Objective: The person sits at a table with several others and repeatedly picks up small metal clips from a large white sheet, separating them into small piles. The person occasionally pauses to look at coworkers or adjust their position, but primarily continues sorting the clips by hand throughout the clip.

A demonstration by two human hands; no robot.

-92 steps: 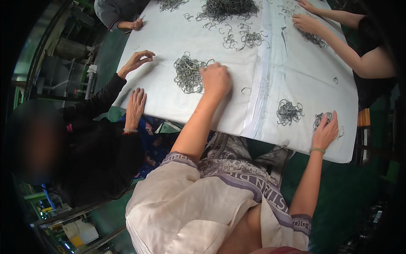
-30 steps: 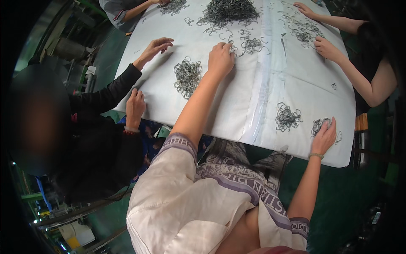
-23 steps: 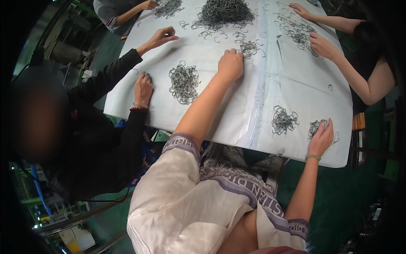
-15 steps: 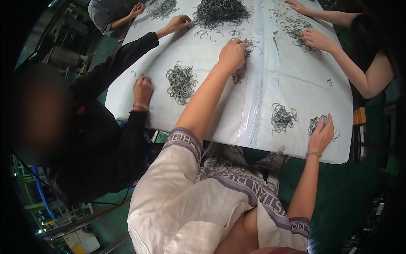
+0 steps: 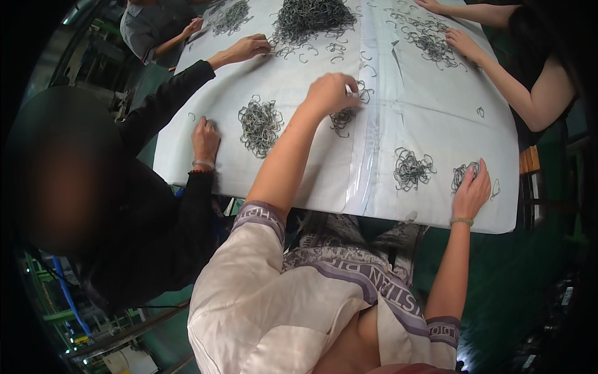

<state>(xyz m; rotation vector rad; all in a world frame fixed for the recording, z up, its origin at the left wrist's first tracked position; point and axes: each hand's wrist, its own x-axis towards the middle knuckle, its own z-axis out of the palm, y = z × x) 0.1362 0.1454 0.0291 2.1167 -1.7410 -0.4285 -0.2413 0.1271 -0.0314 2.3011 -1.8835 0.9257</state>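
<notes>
My left hand (image 5: 333,95) is over the middle of the white-covered table (image 5: 299,181), fingers curled, with a few C-shaped metal rings (image 5: 365,95) at its fingertips. Just under it lies a small cluster of the same dark rings (image 5: 341,122). At the near right, my right hand (image 5: 471,194) rests on the table with fingers stretched out alongside a small ring pile (image 5: 463,175), partly covering it. A slightly bigger pile (image 5: 411,169) sits to the left of that hand.
A large heap of rings (image 5: 314,22) stands at the far middle. Another pile (image 5: 260,126) lies left of my left arm. A co-worker's hands (image 5: 249,47) are on the left side; another person's hand (image 5: 464,45) is by scattered rings (image 5: 430,47) at the far right. Clear tape (image 5: 361,168) runs along the cover.
My left hand has drawn back nearer and left, with rings now showing at its fingertips. My right hand stays by its pile. The far-right person's hand has shifted off the scattered rings.
</notes>
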